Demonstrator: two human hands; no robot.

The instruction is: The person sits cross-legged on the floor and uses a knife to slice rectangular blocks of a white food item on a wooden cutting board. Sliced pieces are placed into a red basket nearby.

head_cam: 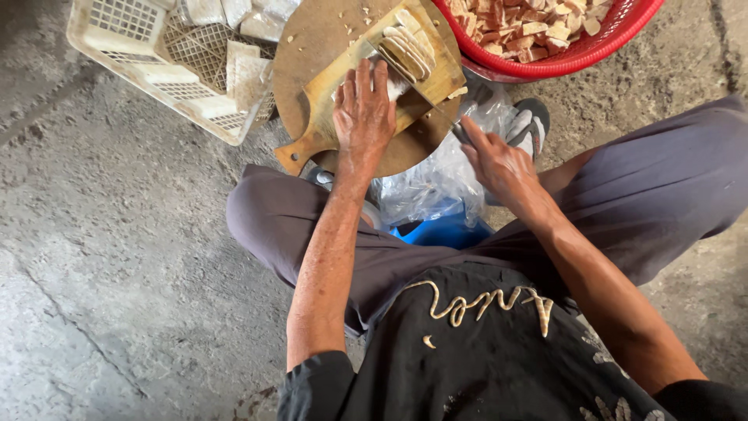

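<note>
Left hand point(363, 109), fingers pressed together, flattens a pale block on the cutting board point(354, 82). Right hand point(499, 160), just right of the board, grips a knife point(421, 90) beside cut slices point(409, 48). Risk: blade nicking the fingertips.

- Floor point(117, 257): rough grey concrete, pitted and stained, fills the whole view.
- Thin cracks run diagonally across the floor at lower left; a darker seam crosses the upper left corner.
- Right side of the floor shows the same coarse texture, with a faint crack near the top right edge.
- Light: soft, even daylight, no hard shadows; the slab reads paler at lower left.
- No walls, windows or furniture in view; the camera looks straight down.
</note>
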